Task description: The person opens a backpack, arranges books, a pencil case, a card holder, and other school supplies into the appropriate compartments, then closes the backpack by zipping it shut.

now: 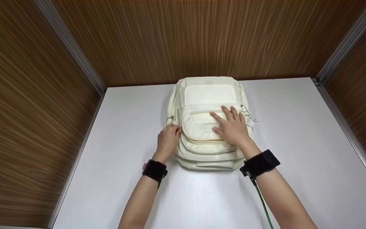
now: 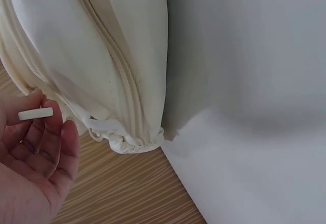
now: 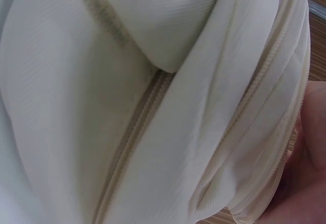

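A cream backpack (image 1: pixel 210 95) lies on its back on the white table, front pockets facing up. At its left side my left hand (image 1: pixel 168 138) pinches a small pale zipper pull (image 2: pixel 35 113) between thumb and index finger, seen close in the left wrist view. My right hand (image 1: pixel 233 130) rests on the front pocket (image 1: pixel 197 125) with its fingers spread. Zipper tracks (image 3: pixel 135 132) run along the bag's side in the right wrist view.
Pale cords (image 1: pixel 248 114) hang at the bag's right side. Wood-grain panels (image 1: pixel 186 41) stand behind and on both sides of the white table (image 1: pixel 125 133). A green cable (image 1: pixel 264 202) runs from the right wrist's black band (image 1: pixel 260 163).
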A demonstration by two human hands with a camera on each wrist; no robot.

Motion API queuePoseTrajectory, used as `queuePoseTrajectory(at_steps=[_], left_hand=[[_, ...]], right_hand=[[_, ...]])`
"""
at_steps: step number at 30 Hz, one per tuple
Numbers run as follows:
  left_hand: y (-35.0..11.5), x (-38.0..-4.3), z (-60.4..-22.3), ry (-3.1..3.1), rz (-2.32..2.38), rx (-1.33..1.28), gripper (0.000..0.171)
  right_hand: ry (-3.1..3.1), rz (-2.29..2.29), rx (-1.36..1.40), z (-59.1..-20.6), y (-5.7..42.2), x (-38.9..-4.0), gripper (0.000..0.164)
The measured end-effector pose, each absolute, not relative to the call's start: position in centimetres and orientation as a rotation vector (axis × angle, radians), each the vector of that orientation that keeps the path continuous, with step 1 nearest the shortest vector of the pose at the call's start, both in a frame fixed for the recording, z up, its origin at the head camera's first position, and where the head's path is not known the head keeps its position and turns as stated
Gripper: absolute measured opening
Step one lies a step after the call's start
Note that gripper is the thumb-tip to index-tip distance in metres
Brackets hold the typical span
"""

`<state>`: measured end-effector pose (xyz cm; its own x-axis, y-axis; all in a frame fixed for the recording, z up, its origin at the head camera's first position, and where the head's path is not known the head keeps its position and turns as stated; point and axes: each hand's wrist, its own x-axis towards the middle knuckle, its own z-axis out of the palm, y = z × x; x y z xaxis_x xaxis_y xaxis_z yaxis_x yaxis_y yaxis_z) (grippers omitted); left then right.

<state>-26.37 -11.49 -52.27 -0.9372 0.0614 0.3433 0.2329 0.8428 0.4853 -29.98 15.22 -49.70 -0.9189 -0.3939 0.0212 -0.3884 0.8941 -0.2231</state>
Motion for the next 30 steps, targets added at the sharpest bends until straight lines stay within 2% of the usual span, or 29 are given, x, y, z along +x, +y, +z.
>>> queuePoseTrajectory(at_steps=[14,24,30], left_hand=[[-12.0,-25.0,-50.0,-2.869,-0.739,-0.552,0.005],[-11.6,-24.6,-49.6,-2.982,-1.103,-0.584,0.006],[-10.8,-24.3,-49.4,-2.981,-1.101,-0.643,0.007]], right_hand=[[3.039,-0.361,-0.63,-49.8,15.2,-29.9,0.058],[3.05,-0.342,-0.632,-49.9,15.1,-29.9,0.058],[3.061,-0.338,-0.624,-50.0,15.1,-29.8,0.058]])
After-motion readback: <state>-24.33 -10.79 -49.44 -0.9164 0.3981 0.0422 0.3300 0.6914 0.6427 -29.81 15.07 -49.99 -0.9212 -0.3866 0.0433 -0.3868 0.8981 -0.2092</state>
